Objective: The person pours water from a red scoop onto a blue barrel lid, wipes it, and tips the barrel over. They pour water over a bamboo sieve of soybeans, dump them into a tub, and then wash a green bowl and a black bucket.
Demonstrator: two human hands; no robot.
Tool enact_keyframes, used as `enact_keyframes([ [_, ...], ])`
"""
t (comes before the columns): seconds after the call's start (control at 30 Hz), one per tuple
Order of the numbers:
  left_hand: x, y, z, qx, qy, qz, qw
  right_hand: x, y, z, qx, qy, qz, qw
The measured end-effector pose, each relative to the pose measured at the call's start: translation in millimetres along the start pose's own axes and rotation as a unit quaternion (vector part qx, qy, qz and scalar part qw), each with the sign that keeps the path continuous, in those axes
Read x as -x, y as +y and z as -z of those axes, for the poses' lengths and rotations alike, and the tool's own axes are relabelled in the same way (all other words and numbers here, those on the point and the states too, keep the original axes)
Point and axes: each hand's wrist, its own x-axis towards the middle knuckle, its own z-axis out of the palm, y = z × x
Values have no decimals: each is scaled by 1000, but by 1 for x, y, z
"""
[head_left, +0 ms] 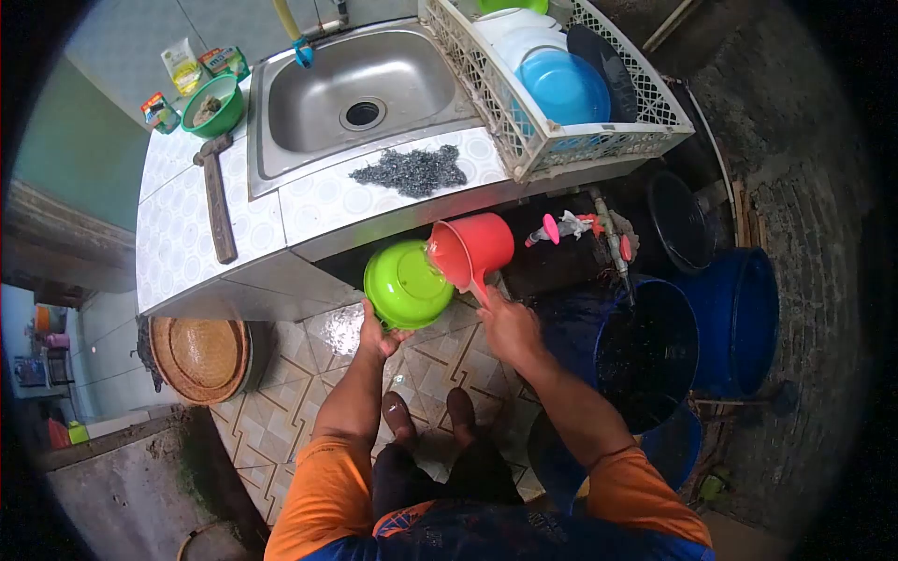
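My left hand point(382, 334) grips the lower left rim of a bright green bowl point(412, 285), its underside facing up toward me. In my right hand point(510, 327) is the handle of a red water dipper point(482, 245), tipped to the left so that its mouth meets the bowl's right side. Clear water shows at the dipper's lip. Both are held in front of the counter's edge, above the tiled floor point(440, 360). The fingers under the bowl are partly hidden.
Behind stands a steel sink point(281, 122) with a scouring mesh point(412, 171) before it. A hammer point(218, 201) and small green bowl point(224, 114) lie left. The dish crate point(524, 150) is right, above a tap point(625, 252) and blue water drums point(753, 323). A woven basket point(196, 351) stands lower left.
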Motion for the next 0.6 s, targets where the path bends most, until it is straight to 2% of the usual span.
enact_keyframes([
  [0.2,-7,3,-17,64,28,16,997,8,3,-8,8,2,7,1000],
  [0.3,1,-2,-26,-12,23,-21,999,14,10,-9,13,-2,1,1000],
  [0.4,-2,-10,-31,-180,114,-88,973,22,18,-16,4,-5,-8,1000],
  [0.43,-11,-17,-27,-180,114,-86,973,26,19,-18,-2,-2,-7,1000],
  [0.5,-42,-36,-8,-351,32,-236,906,32,16,-18,3,-7,-15,1000],
  [0.53,-45,-37,-11,-430,61,-247,866,35,14,-19,8,-12,-21,1000],
  [0.57,-46,-40,-12,-430,60,-247,866,38,16,-23,8,-11,-22,1000],
  [0.6,-46,-44,-15,-520,54,-293,801,41,19,-28,8,1,-5,1000],
])
